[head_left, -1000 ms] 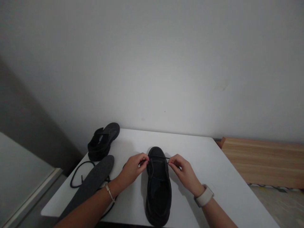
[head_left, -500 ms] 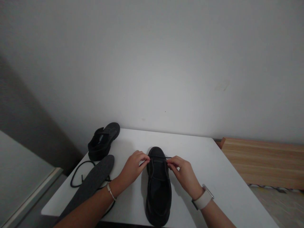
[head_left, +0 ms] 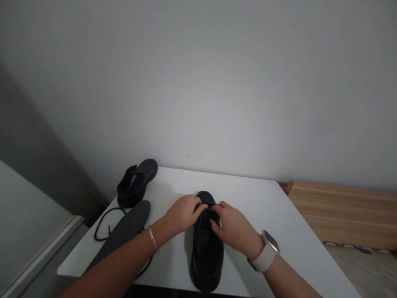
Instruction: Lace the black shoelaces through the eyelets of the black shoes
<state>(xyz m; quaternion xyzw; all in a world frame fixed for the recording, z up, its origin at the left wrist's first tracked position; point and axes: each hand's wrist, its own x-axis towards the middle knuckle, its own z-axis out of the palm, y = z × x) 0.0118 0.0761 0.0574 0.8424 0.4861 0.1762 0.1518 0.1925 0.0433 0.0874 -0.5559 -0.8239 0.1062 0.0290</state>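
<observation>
A black shoe (head_left: 207, 265) lies on the table with its toe pointing away from me. My left hand (head_left: 186, 212) is over the left side of its front, thumb and forefinger pinching a thin black shoelace (head_left: 212, 204) that crosses the shoe there. From the right, my right hand (head_left: 235, 227) bends its fingers onto the same lace near the shoe's opening. Its thumb sits lower, against the tongue area, a little apart from the forefinger. My fingertips partly hide the lace and the front of the shoe.
A second black shoe (head_left: 133, 186) rests at the table's back left corner. Nearer me are a grey insole (head_left: 132, 223) and a loose black lace (head_left: 101, 223), partly under my left forearm. The white table (head_left: 248, 194) meets the wall; a wooden board (head_left: 341, 211) is at right.
Both hands have moved inward over the shoe's front and are now close together. The lace span between them is shorter, and my right thumb has come onto the shoe.
</observation>
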